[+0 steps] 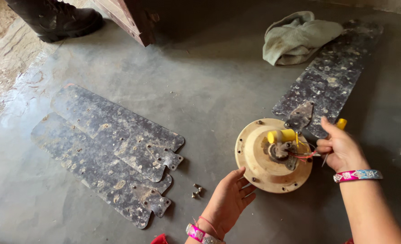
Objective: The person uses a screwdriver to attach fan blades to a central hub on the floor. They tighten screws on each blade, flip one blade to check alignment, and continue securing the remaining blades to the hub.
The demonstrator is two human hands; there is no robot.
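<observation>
Right of centre in the frame, our left hand (230,199) rests its loosely spread fingers against the lower rim of the round fan motor housing (263,165). Our right hand (343,149) curls its fingers closed around a yellow-handled screwdriver (340,124) just right of it. Two loose fan blades (110,144) lie at left, screws (196,190) beside them.

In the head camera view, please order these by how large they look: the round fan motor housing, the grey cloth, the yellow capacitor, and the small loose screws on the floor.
Largest to smallest:
1. grey cloth and fan motor housing: look about alike, and the cloth lies farther away, so I do not rank them.
2. yellow capacitor
3. loose screws
</observation>
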